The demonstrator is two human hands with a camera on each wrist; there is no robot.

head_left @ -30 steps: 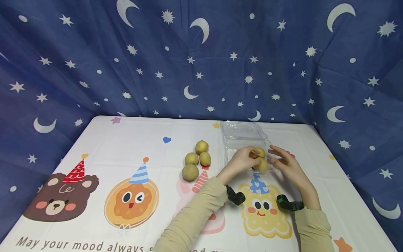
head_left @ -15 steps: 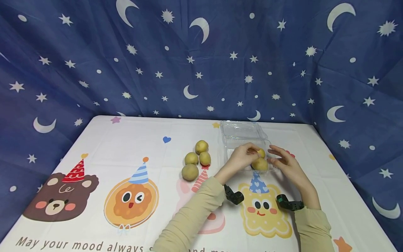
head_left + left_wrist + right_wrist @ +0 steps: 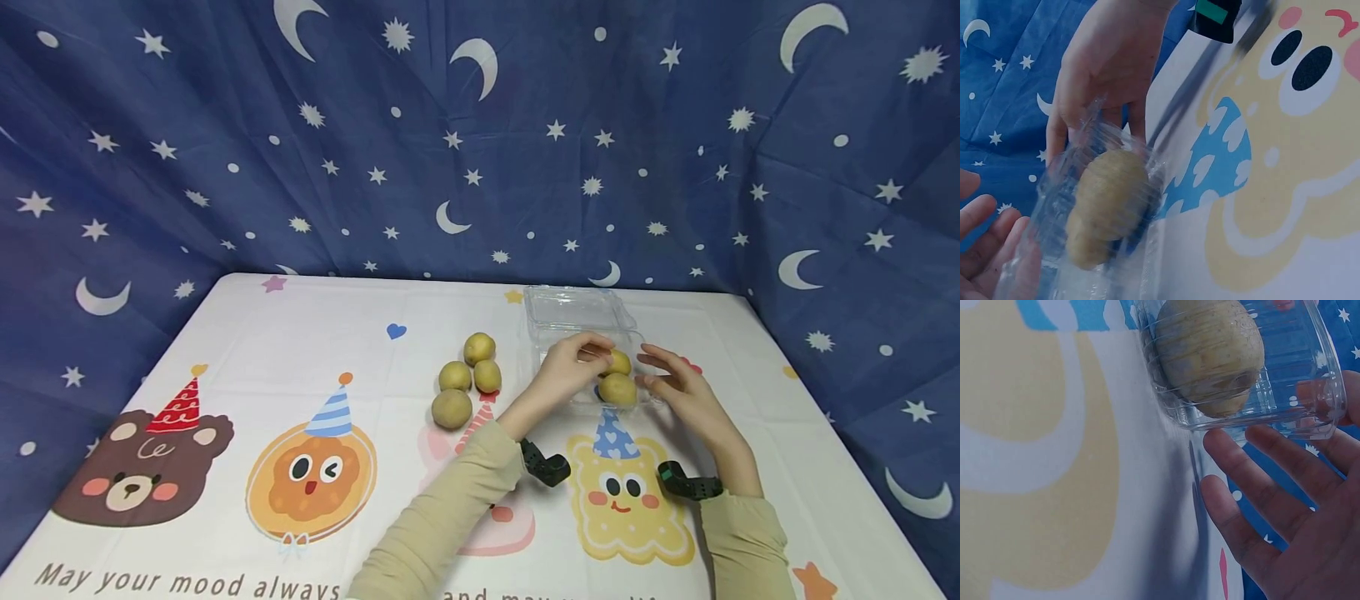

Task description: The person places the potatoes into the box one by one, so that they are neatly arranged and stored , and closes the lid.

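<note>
Two potatoes lie in the right half of a clear plastic clamshell box: a nearer potato [image 3: 618,390] and one behind it [image 3: 617,362]. The box [image 3: 1329,362] stands with its lid [image 3: 573,308] folded back. My left hand [image 3: 572,367] hovers over the box's left part, its fingers loosely bent and close to the rear potato. In the left wrist view, that hand's fingers [image 3: 991,234] are relaxed and hold nothing. My right hand [image 3: 690,398] stays at the box's right side; its spread fingers [image 3: 1266,469] are right at the clear wall.
Several more potatoes [image 3: 452,409] lie in a cluster on the printed white tablecloth [image 3: 315,317], left of the box. A dark blue curtain [image 3: 300,167] with moons and stars hangs behind the table. Black camera mounts [image 3: 546,467] sit on both wrists.
My left hand has let go of the nearer potato and drawn back up and to the left. That potato shows fully in the box. The right hand has hardly moved.
</note>
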